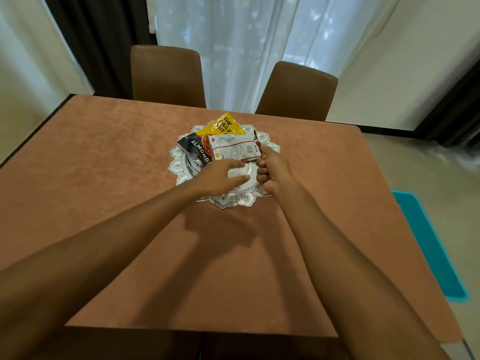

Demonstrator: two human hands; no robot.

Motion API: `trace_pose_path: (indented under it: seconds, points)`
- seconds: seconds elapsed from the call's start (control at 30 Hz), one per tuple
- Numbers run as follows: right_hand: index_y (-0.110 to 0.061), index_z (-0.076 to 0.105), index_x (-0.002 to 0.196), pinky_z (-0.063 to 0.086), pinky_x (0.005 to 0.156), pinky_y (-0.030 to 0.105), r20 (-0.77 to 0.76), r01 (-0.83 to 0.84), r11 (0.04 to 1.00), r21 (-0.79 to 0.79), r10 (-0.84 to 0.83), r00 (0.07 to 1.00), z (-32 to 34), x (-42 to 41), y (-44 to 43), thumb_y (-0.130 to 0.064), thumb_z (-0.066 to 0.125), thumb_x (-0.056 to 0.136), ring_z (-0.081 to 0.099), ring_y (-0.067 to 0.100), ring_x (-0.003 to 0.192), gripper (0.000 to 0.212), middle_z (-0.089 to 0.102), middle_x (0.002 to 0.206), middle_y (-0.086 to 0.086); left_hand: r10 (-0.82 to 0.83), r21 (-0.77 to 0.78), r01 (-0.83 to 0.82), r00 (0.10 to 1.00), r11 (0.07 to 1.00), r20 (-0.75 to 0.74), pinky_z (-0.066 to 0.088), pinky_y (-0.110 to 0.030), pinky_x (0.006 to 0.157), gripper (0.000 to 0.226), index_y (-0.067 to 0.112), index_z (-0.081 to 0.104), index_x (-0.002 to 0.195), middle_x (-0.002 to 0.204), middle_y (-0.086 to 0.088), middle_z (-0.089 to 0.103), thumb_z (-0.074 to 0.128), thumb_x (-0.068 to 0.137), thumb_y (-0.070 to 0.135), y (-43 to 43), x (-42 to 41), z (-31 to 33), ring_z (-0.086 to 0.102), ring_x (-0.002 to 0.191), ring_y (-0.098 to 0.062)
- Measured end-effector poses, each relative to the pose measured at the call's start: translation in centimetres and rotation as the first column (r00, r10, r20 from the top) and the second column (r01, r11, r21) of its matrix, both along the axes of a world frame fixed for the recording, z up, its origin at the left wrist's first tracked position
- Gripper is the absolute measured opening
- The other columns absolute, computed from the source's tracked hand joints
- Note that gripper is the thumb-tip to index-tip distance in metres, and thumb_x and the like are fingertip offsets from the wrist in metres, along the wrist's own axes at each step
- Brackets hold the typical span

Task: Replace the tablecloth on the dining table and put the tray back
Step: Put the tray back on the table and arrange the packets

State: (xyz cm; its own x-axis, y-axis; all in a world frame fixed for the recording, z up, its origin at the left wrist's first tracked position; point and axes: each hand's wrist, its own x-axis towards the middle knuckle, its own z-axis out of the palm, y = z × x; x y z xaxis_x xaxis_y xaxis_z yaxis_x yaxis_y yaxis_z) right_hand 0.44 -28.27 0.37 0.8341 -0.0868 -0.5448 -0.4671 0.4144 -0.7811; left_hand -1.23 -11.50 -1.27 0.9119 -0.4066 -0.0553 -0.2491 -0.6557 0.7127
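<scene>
cloth: a brown tablecloth (104, 178) covers the tabletop and lies flat; on the right side it hangs over the edge.
tray: a silver tray (179, 154) with a petal-shaped rim sits on the cloth around the middle of the table, a little towards the far side.
contents: a yellow packet (226, 126), a dark almond packet (197, 152) and a white packet (233, 146) lie overlapped on the far half of the tray; the near half is bare metal.
left hand: the left hand (220, 175) is over the near part of the tray with fingers loosely stretched out, grasping nothing; whether it touches the metal cannot be told.
right hand: the right hand (272, 170) has its fingers curled at the right end of the white packet, thumb against its corner, and appears to be pinching it.
progress: by the look of it the cloth is on and the tray is back; what seems left is tidying the packets and perhaps squaring the tray.
edges: the tray sits well in from every table edge, so a small shove should not put it at risk.
room: two brown chairs (166, 76) are tucked in at the far side in front of a white curtain (233, 48); a teal mat (428, 242) lies on the floor to the right, near the hanging cloth.
</scene>
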Motion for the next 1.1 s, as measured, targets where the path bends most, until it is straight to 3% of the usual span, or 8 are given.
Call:
trace_pose_path:
  seconds: [0.13,0.27,0.43,0.53,0.6,0.7,0.87,1.1]
  points:
    - [-0.013,0.066,0.074,0.029,0.040,0.024,0.103,0.010,0.878,-0.479,0.046,0.994,-1.0,0.2,0.0,-0.038,0.059,0.096,0.040,0.009,0.040,0.034,0.054,0.055,0.000,-0.275,0.337,0.223,0.954,0.915,0.116,0.046,-0.037,0.067,0.053,0.022,0.053,0.079,0.086,0.007,0.053,0.038,0.093,0.070,0.6,-1.1,-1.8,0.057,0.074,-0.015]
    - [-0.017,0.059,0.062,0.032,0.048,0.030,0.145,0.056,0.829,-0.557,0.030,0.989,-1.7,0.3,0.0,-0.036,0.062,0.093,0.042,0.014,0.045,0.036,0.053,0.052,-0.001,-0.297,0.440,0.165,0.922,0.883,0.250,0.046,-0.037,0.062,0.058,0.021,0.052,0.069,0.073,0.001,0.057,0.032,0.092,0.070,0.3,-1.1,-1.6,0.053,0.064,-0.018]
    - [-0.021,0.047,0.055,0.032,0.057,0.035,0.181,0.055,0.775,-0.630,0.077,0.980,-2.2,0.4,0.1,-0.037,0.062,0.094,0.041,0.019,0.054,0.044,0.048,0.059,0.004,-0.291,0.428,0.152,0.915,0.891,0.280,0.038,-0.034,0.055,0.047,0.019,0.046,0.059,0.054,0.003,0.048,0.051,0.098,0.046,-0.5,-2.0,-1.2,0.041,0.049,-0.012]
    - [-0.021,0.043,0.052,0.032,0.056,0.032,0.192,0.053,0.739,-0.672,0.105,0.976,-2.2,0.3,0.0,-0.037,0.061,0.096,0.042,0.019,0.055,0.050,0.049,0.060,0.005,-0.234,0.319,0.141,0.932,0.937,0.276,0.044,-0.037,0.058,0.040,0.017,0.060,0.064,0.058,0.000,0.059,0.059,0.095,0.043,-0.4,-2.1,-1.2,0.052,0.053,-0.014]
    - [-0.021,0.041,0.051,0.030,0.055,0.032,0.194,0.048,0.728,-0.684,0.117,0.974,-2.3,0.2,0.0,-0.037,0.061,0.097,0.039,0.018,0.051,0.052,0.047,0.057,0.004,-0.151,0.257,0.082,0.953,0.963,0.262,0.053,-0.035,0.072,0.033,0.014,0.076,0.092,0.086,-0.001,0.075,0.066,0.091,0.045,-0.1,-2.3,-0.9,0.069,0.078,-0.016]
    - [-0.021,0.041,0.050,0.029,0.054,0.032,0.195,0.039,0.704,-0.709,0.143,0.970,-2.3,0.1,-0.1,-0.037,0.060,0.097,0.037,0.017,0.049,0.053,0.047,0.056,0.004,-0.081,0.234,0.005,0.945,0.972,0.317,0.053,-0.035,0.086,0.057,0.009,0.072,0.116,0.117,-0.003,0.072,0.067,0.086,0.058,0.3,-1.9,-1.0,0.065,0.108,-0.020]
    - [-0.020,0.042,0.049,0.033,0.057,0.032,0.190,0.027,0.679,-0.734,0.167,0.968,-2.6,0.2,0.1,-0.040,0.058,0.097,0.042,0.019,0.052,0.054,0.049,0.055,0.002,-0.168,0.318,0.080,0.951,0.945,0.260,0.048,-0.040,0.062,0.060,0.019,0.052,0.076,0.075,0.007,0.055,0.047,0.086,0.078,1.1,-1.2,-1.4,0.053,0.068,-0.014]
    - [-0.019,0.045,0.050,0.035,0.059,0.034,0.163,0.012,0.646,-0.763,0.175,0.971,-2.5,0.3,0.3,-0.041,0.057,0.097,0.044,0.019,0.053,0.053,0.048,0.052,-0.002,-0.296,0.347,0.179,0.900,0.921,0.320,0.041,-0.034,0.067,0.058,0.019,0.052,0.071,0.074,0.006,0.050,0.037,0.096,0.070,1.4,-1.1,-1.9,0.050,0.070,-0.013]
